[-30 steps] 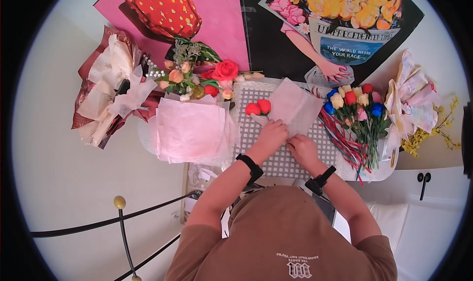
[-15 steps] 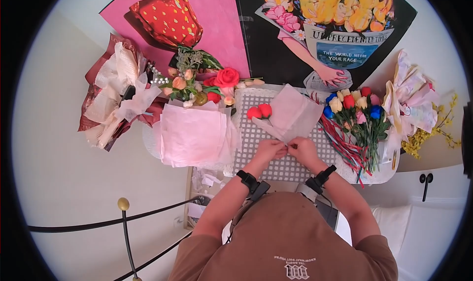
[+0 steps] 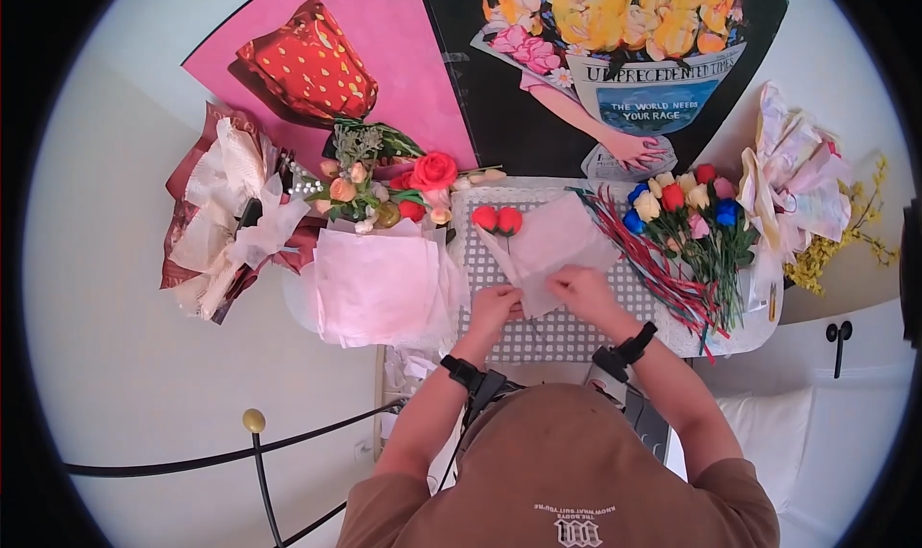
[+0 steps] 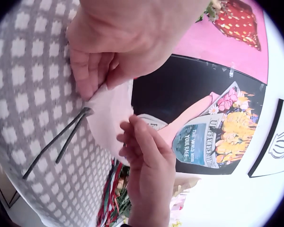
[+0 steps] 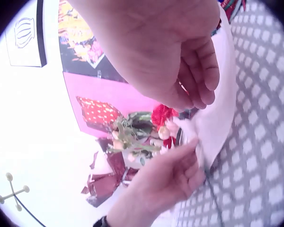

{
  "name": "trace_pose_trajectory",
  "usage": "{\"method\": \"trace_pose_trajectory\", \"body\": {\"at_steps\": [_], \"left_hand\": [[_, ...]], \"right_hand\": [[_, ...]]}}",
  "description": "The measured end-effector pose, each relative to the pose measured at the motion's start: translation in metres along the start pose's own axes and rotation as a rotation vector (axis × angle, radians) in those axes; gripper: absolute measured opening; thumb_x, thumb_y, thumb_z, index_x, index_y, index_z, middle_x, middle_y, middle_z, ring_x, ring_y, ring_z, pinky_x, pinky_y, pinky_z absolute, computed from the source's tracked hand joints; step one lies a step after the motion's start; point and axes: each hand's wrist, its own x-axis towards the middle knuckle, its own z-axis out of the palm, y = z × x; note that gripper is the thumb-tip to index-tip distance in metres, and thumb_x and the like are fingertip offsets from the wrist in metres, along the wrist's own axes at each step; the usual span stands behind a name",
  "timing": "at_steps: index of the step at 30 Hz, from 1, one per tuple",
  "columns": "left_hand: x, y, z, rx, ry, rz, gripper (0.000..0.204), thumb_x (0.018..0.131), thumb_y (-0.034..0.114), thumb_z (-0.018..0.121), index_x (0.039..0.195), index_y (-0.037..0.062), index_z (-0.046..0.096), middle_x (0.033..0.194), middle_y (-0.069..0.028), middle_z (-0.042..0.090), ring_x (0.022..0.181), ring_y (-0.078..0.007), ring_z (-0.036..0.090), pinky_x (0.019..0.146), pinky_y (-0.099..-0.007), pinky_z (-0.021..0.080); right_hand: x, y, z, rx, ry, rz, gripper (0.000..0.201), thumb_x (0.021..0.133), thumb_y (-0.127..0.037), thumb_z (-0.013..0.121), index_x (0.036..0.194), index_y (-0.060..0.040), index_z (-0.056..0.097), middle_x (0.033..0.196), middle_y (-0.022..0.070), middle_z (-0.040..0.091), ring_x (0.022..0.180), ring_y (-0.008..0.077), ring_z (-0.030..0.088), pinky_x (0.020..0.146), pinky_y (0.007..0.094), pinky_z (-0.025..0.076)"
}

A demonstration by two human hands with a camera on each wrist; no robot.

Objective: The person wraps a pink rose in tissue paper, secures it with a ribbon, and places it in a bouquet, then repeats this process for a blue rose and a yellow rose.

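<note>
Two red flowers (image 3: 497, 220) lie at the upper left edge of a pale pink paper sheet (image 3: 552, 241) on the checked cloth. My left hand (image 3: 495, 310) pinches the paper's lower corner; in the left wrist view its fingertips (image 4: 92, 92) are on the gathered paper, and two dark stems (image 4: 54, 144) stick out below. Over the paper's lower right part is my right hand (image 3: 586, 293). Its fingers are loosely bent near the paper's edge, and nothing shows between them in the right wrist view (image 5: 196, 78).
A stack of pink paper (image 3: 375, 284) lies left of the cloth, with mixed flowers (image 3: 360, 183) behind it. Ribbons (image 3: 663, 274) and colourful roses (image 3: 687, 212) lie to the right. Wrapped bouquets stand at both sides, and painted boards (image 3: 451, 58) rise at the back.
My hands were close together at the paper's lower corner and are now apart, the left one further left. The paper and red flowers have turned and shifted slightly left and lower.
</note>
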Motion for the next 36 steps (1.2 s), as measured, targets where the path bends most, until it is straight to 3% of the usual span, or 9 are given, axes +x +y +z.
{"method": "trace_pose_trajectory", "body": {"at_steps": [2,6,11,17,20,24,29,32,36], "left_hand": [[0.0,0.006,-0.017,0.055,-0.09,0.03,0.02,0.096,0.014,0.064,0.102,-0.0036,0.069,0.092,-0.0086,0.072,0.085,-0.0184,0.071,0.075,-0.0299,0.057],[-0.018,0.026,-0.036,0.157,-0.119,0.1,0.019,0.094,0.015,0.066,0.093,-0.003,0.071,0.084,-0.0027,0.069,0.074,-0.0113,0.065,0.068,-0.0259,0.053],[-0.033,0.045,-0.043,0.406,-0.216,0.221,0.018,0.093,0.014,0.068,0.085,-0.0028,0.071,0.073,0.0027,0.062,0.068,-0.005,0.053,0.064,-0.0236,0.045],[-0.048,0.068,-0.043,0.469,-0.333,0.256,0.014,0.09,0.011,0.071,0.087,-0.0023,0.072,0.072,0.0043,0.06,0.067,-0.0044,0.052,0.062,-0.0227,0.043],[-0.05,0.07,-0.043,0.494,-0.275,0.251,0.013,0.088,0.01,0.073,0.086,-0.0026,0.072,0.073,0.0042,0.061,0.067,-0.0045,0.053,0.062,-0.0225,0.044],[-0.049,0.07,-0.032,0.468,-0.26,0.291,0.014,0.087,0.011,0.074,0.088,-0.0033,0.072,0.073,0.0027,0.064,0.066,-0.0047,0.055,0.062,-0.0227,0.046],[-0.048,0.065,-0.009,0.726,0.011,0.646,0.014,0.085,0.012,0.075,0.09,0.0,0.072,0.075,-0.0059,0.072,0.066,-0.0097,0.065,0.061,-0.026,0.051],[-0.048,0.07,0.0,0.781,0.059,0.732,0.012,0.083,0.012,0.074,0.089,0.0024,0.071,0.077,-0.0084,0.072,0.067,-0.0145,0.068,0.061,-0.0279,0.053],[-0.043,0.071,0.007,0.833,0.073,0.859,0.011,0.084,0.013,0.073,0.086,0.0028,0.068,0.075,-0.0101,0.069,0.065,-0.0202,0.068,0.06,-0.0309,0.053]], "right_hand": [[0.007,0.008,-0.019,0.083,0.195,0.179,0.019,0.085,-0.016,0.068,0.099,-0.0064,0.075,0.092,0.0128,0.072,0.078,0.031,0.07,0.073,0.0394,0.055],[0.021,0.024,-0.048,0.092,0.204,0.238,0.03,0.081,-0.016,0.071,0.109,-0.0053,0.072,0.104,0.0149,0.071,0.092,0.0303,0.069,0.083,0.0388,0.054],[0.045,0.019,-0.062,-0.065,0.216,-0.084,0.06,0.076,-0.019,0.079,0.129,-0.0017,0.06,0.136,0.0183,0.058,0.121,0.0327,0.058,0.102,0.039,0.046],[0.08,-0.001,-0.08,0.512,-0.244,0.123,0.053,0.074,-0.014,0.083,0.123,-0.0011,0.066,0.11,0.0073,0.071,0.096,0.0139,0.063,0.092,0.0301,0.049],[0.082,-0.009,-0.096,0.384,-0.331,0.174,0.042,0.076,-0.011,0.081,0.115,-0.0004,0.069,0.097,0.0029,0.072,0.086,0.0076,0.061,0.085,0.0275,0.05],[0.08,-0.016,-0.11,0.354,-0.334,0.158,0.037,0.076,-0.012,0.081,0.109,0.0012,0.071,0.095,0.004,0.073,0.084,0.0091,0.063,0.081,0.0286,0.051],[0.073,-0.023,-0.122,0.489,-0.244,0.411,0.039,0.075,-0.015,0.081,0.108,0.0029,0.07,0.093,0.0053,0.073,0.082,0.0112,0.063,0.079,0.0277,0.05],[0.07,-0.014,-0.127,0.61,-0.211,0.185,0.04,0.076,-0.019,0.081,0.108,0.0028,0.071,0.092,0.0059,0.073,0.082,0.0119,0.064,0.079,0.0276,0.05],[0.064,-0.038,-0.147,0.489,-0.168,0.302,0.04,0.077,-0.022,0.08,0.108,0.0022,0.071,0.092,0.0048,0.073,0.083,0.0114,0.064,0.079,0.0274,0.05]]}}
